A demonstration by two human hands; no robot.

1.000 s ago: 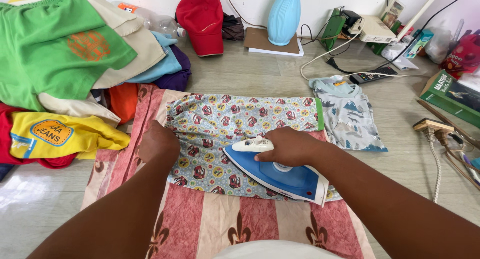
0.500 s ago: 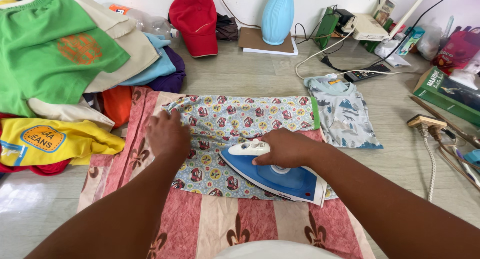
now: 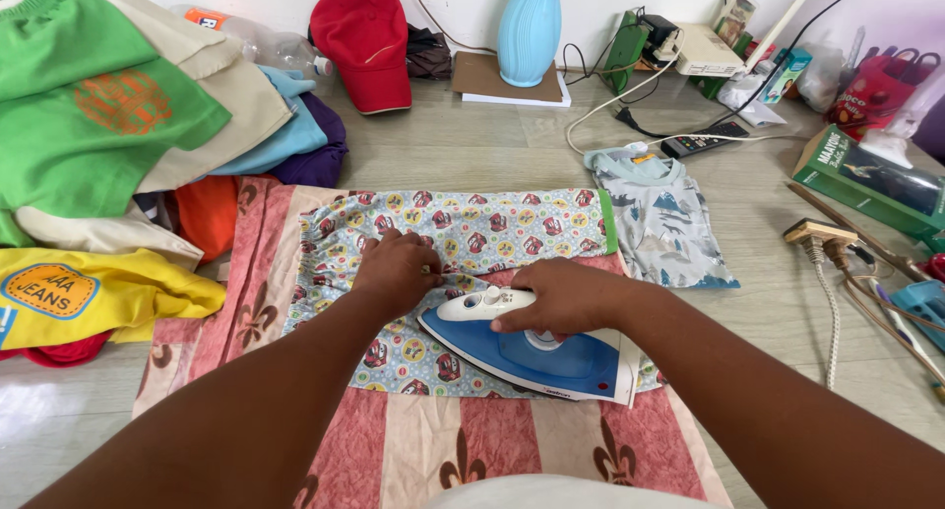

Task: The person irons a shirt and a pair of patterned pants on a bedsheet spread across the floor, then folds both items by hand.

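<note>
A small printed garment (image 3: 463,228) with a car pattern and green cuff lies flat on a pink striped cloth (image 3: 394,450) on the floor. My right hand (image 3: 566,294) grips the handle of a blue and white iron (image 3: 532,356) resting on the garment's lower right part. My left hand (image 3: 396,270) presses the fabric just left of the iron's nose, its fingers pinching at a fold.
A heap of clothes, green (image 3: 89,115), beige and yellow (image 3: 89,292), lies at left. A folded pale printed shirt (image 3: 664,223) sits right of the cloth. Behind are a red cap (image 3: 364,41), blue vase (image 3: 530,27), cables, remote (image 3: 704,138), green box (image 3: 866,179) and a plug strip (image 3: 822,235).
My left hand has moved right across the garment, from its left edge to beside the iron's nose. The iron has shifted slightly.
</note>
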